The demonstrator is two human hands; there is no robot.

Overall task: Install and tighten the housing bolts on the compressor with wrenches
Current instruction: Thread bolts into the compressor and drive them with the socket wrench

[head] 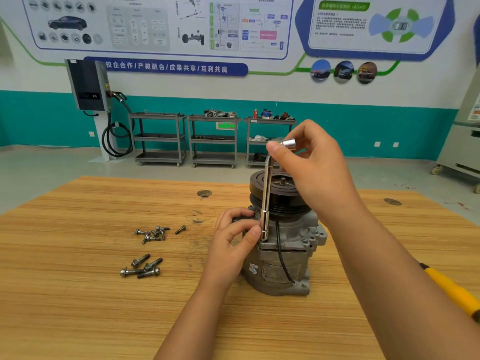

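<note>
Most bolts (145, 266) are still lying loose on the counter (78, 294), left; I am apparently driving one, right hand (311, 162) pinching the wrench (267, 193) top, left hand (233, 237) gripping the compressor (285, 258).

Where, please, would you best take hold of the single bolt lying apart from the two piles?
Probably mid-shank, pinched from above: the single bolt lies flat on the table, clear of the other bolts, its head toward the compressor.

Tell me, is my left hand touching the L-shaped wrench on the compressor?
Touching. Head view: the left hand grips the compressor, and one of its fingers presses against the wrench at its lower end.
</note>
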